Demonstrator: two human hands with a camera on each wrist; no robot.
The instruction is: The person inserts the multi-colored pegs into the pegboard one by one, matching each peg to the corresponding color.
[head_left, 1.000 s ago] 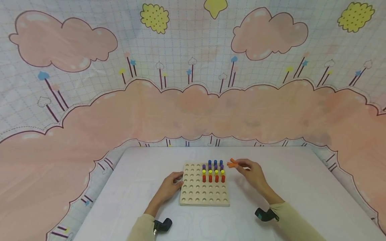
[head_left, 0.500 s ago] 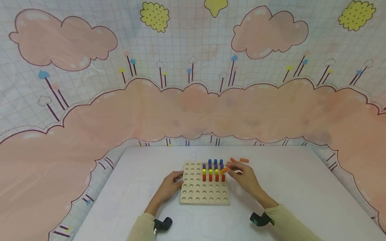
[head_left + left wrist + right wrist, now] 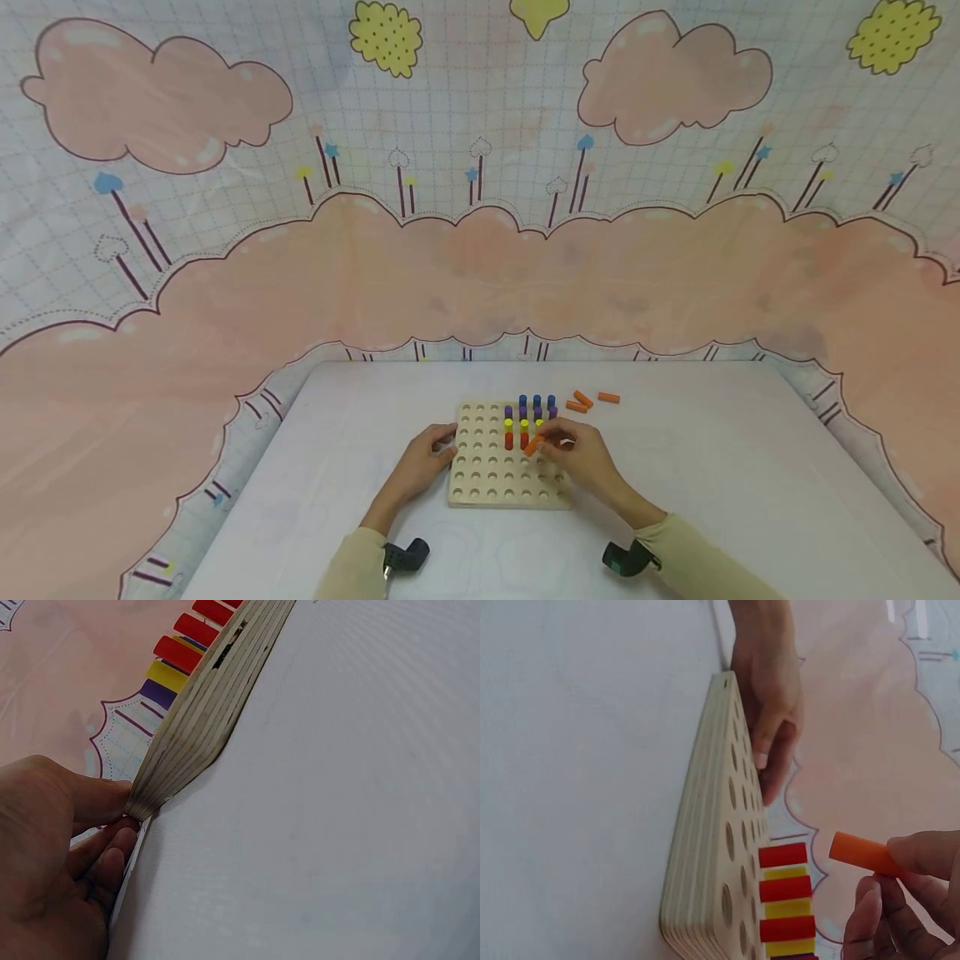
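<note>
A pale wooden pegboard (image 3: 474, 498) lies on the white table. My left hand (image 3: 422, 460) holds its left edge, thumb and fingers at the rim in the left wrist view. An orange peg (image 3: 864, 853) is pinched between my right hand's (image 3: 588, 458) thumb and fingers. In the head view it overlaps the board just in front of the red pegs (image 3: 509, 441). Behind these stand rows of yellow pegs (image 3: 508, 425), purple pegs (image 3: 508, 413) and blue pegs (image 3: 522, 401). My right hand hides the rightmost red and yellow pegs in the head view.
Past the board's far right corner lie three loose orange pegs (image 3: 609, 398) on the table (image 3: 705, 433). The board's left columns and front rows show bare holes. A patterned cloth (image 3: 480, 275) hangs behind the table.
My right hand came from beyond the board's right side, leftward and nearer, bringing one orange peg over the board. The other orange pegs now lie uncovered on the table. My left hand stayed put.
</note>
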